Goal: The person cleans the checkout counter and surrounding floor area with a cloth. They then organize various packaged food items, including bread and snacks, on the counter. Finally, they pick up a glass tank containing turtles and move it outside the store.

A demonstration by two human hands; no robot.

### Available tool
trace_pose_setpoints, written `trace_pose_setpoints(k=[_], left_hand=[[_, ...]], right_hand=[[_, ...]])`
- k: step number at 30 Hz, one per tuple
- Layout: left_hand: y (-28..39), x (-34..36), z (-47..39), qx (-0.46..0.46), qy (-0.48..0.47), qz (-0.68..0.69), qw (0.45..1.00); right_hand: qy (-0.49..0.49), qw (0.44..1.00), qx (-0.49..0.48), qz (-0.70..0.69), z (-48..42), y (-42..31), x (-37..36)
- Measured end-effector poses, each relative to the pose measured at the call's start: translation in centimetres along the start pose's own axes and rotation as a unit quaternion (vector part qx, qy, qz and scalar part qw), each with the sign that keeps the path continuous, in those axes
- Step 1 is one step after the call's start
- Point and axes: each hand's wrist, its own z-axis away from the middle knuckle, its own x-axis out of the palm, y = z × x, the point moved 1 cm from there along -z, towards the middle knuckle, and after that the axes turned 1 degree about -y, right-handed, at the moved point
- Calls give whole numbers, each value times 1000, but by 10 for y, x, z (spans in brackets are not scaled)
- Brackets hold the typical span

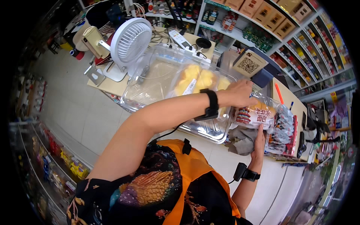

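Note:
My left hand [241,92] reaches across to the top left edge of a clear, printed bag of bread rolls [257,114], its fingers bent on the film. At the lower edge of this bag is my right hand [259,142], one digit upright against it; the other fingers are hidden. A crumpled grey cloth [244,140] lies right beside my right palm, and whether I grip it cannot be told. Left of the bag stands a large clear plastic container [157,95] with packs of yellow-topped buns [206,80] inside, partly covered by my left forearm.
A white fan [131,45], a remote control [180,39] and a power strip [197,53] stand behind the container. A printed-code stand [250,63] is beyond my left hand. Small wrapped packs [282,132] fill a red box at right. Stocked shelves line the back and left.

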Motion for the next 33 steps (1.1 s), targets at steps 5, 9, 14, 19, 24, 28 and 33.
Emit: trace_pose_setpoints(k=[5, 9, 14, 19, 24, 28, 33], left_hand=[[16, 15, -21, -19, -121, -97, 988], [23, 33, -35, -49, -259, -37, 964], [10, 51, -33, -7, -273, 48, 961], [27, 33, -16, -6, -310, 130, 942], [39, 25, 0, -116, -223, 340, 906], [46, 18, 9, -41, -190, 218, 956], [60, -37, 33, -2, -163, 280, 946]], right_hand=[[-55, 998, -32, 14, -2, 5, -13], [-73, 996, -44, -7, -4, 14, -21], [-86, 993, -77, 20, 9, 7, -15], [-85, 988, -77, -102, 5, 29, -26], [-75, 985, -128, -93, -4, 37, -37], [-43, 984, -173, -30, 16, 16, -37], [-75, 977, -195, -49, 82, -53, -15]])
